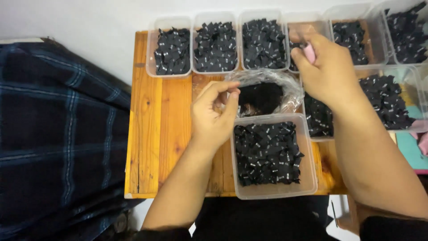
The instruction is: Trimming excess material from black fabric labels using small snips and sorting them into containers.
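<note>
Nearest the person, just below the fingers of the left hand (214, 111), sits a clear rectangular plastic tub of small black fabric labels (267, 154), its rim close to the heel of that hand. The left fingers are curled together, thumb meeting fingertips in a pinch; whether they grip a label cannot be told, as nothing shows between them. Just beyond those fingertips lies a crinkled clear plastic bag with dark contents (265, 91), its mouth open toward them. Farther off, the right hand (327, 71) is closed around a small pink object (309, 52), its knuckles over a clear tub in the far row (298, 27). Beyond both hands, more clear tubs of black labels (216, 44) line the back edge of the orange wooden table (160, 120). The step in hand looks like sorting labels between bag and tubs; the next move likely calls for a fine pinch on a single label.
</note>
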